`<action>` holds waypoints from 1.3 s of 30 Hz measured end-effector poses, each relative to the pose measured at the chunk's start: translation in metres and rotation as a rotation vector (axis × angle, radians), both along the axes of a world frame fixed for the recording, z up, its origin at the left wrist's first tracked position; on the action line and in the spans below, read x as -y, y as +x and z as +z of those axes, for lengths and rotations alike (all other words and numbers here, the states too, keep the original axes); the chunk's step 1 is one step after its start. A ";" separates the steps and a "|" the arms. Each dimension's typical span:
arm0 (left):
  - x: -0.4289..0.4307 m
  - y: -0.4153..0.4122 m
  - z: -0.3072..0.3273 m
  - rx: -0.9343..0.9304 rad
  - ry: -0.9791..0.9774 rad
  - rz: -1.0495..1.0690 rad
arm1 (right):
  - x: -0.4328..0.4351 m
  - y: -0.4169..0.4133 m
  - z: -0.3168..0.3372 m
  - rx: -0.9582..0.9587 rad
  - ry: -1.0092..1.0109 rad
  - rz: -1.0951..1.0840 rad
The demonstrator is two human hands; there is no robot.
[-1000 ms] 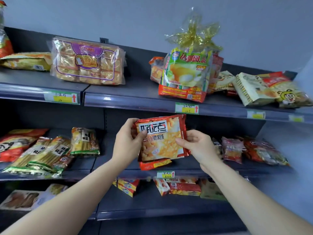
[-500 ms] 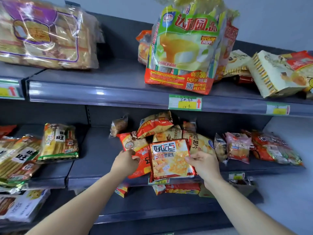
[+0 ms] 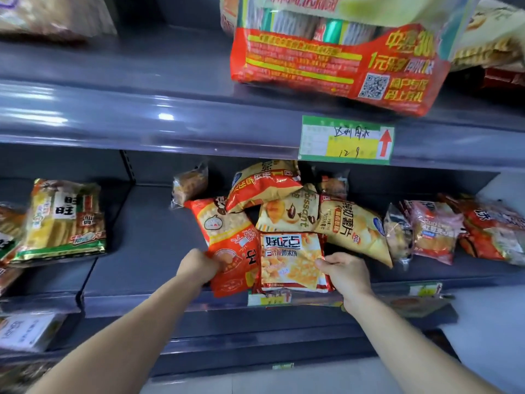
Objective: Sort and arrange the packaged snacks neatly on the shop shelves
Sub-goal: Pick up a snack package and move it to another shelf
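A red-edged biscuit packet (image 3: 291, 263) with yellow crackers on its front lies at the front of the middle shelf (image 3: 147, 251). My right hand (image 3: 345, 273) pinches its right edge. My left hand (image 3: 197, 265) grips the left edge of an orange-red snack bag (image 3: 227, 237) lying beside it, partly under the biscuit packet. Behind them several yellow and red chip bags (image 3: 289, 206) are heaped against each other.
Rice-cracker packs (image 3: 64, 218) lie at the left of the same shelf, small wrapped cakes (image 3: 431, 228) at its right. Above, the upper shelf's front rail carries a price tag (image 3: 346, 140) under a large red multipack (image 3: 335, 61). A lower shelf holds more packets.
The biscuit packet came down from chest height onto the middle shelf front. My left hand let go of it and took the orange-red bag. The view moved closer.
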State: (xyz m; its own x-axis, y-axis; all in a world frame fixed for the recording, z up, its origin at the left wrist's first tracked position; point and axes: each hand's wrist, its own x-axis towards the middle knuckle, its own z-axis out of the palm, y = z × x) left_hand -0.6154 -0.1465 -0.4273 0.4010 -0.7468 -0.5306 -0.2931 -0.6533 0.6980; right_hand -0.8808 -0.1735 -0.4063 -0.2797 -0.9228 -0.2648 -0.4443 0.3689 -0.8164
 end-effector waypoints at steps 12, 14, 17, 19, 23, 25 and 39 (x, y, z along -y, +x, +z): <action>-0.015 0.055 0.087 0.780 -0.256 -0.027 | 0.026 0.045 -0.025 0.034 0.089 0.047; -0.021 0.061 0.096 0.881 -0.273 -0.076 | 0.027 0.056 -0.030 0.106 0.127 0.060; -0.032 0.064 0.109 1.025 -0.256 -0.126 | 0.025 0.066 -0.033 0.121 0.195 0.177; -0.039 0.061 0.119 1.115 -0.276 -0.157 | 0.020 0.068 -0.025 0.057 0.173 0.241; -0.050 0.050 0.140 1.243 -0.522 -0.183 | 0.009 0.071 0.010 -0.023 -0.059 0.372; -0.056 0.041 0.152 1.312 -0.584 -0.180 | -0.001 0.073 0.032 0.015 -0.179 0.532; -0.126 -0.045 0.216 1.285 -0.865 -0.164 | -0.100 0.019 0.131 -0.176 -0.440 0.960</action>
State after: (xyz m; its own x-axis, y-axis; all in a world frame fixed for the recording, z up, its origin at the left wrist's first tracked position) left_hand -0.6609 -0.0201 -0.2112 0.1184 -0.7122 0.6920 -0.9927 -0.1019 0.0649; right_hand -0.8623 -0.0731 -0.2749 0.6124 -0.7817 0.1178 -0.5169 -0.5088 -0.6884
